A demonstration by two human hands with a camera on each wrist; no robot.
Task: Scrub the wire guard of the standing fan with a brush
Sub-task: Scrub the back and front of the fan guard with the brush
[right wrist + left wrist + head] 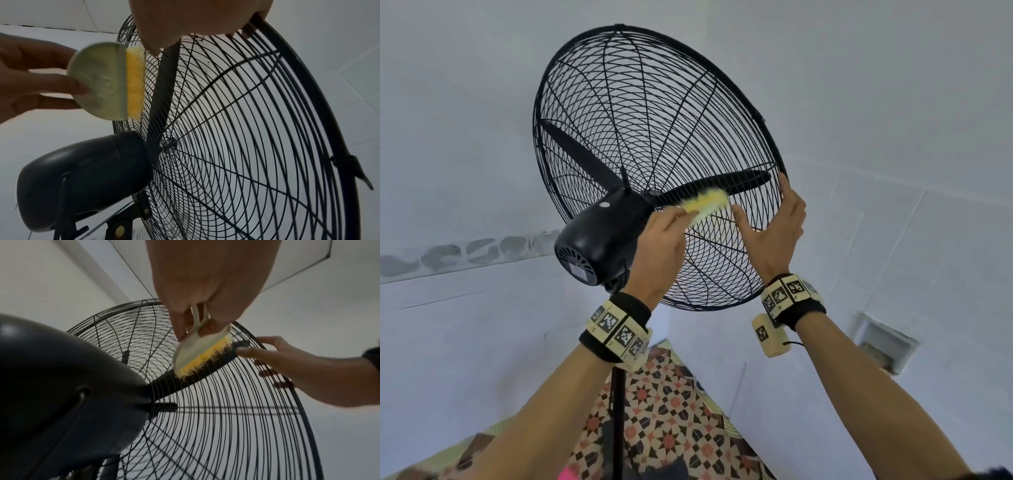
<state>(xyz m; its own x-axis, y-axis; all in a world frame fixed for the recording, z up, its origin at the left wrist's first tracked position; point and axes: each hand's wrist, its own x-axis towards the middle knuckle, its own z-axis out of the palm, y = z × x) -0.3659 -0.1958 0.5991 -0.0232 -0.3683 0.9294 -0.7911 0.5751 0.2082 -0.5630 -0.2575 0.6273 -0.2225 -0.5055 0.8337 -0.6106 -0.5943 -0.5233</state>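
The standing fan's black wire guard (654, 102) (226, 426) (246, 129) tilts overhead, seen from its rear side. My left hand (657, 246) (205, 280) grips the handle of a pale brush (705, 204) (197, 353) (107, 81). Its yellow bristles press on the rear wires just right of the motor housing (599, 240), over a black blade (722, 186). My right hand (774, 229) (298, 369) holds the guard's right rim, fingers hooked round to the far side and thumb lying on the rear wires beside the brush.
The fan's black pole (618, 421) drops between my forearms to a patterned floor (671, 411). White walls and ceiling surround the fan. A recessed vent (887, 342) sits in the wall at the right. A rim clip (349, 164) juts from the guard's edge.
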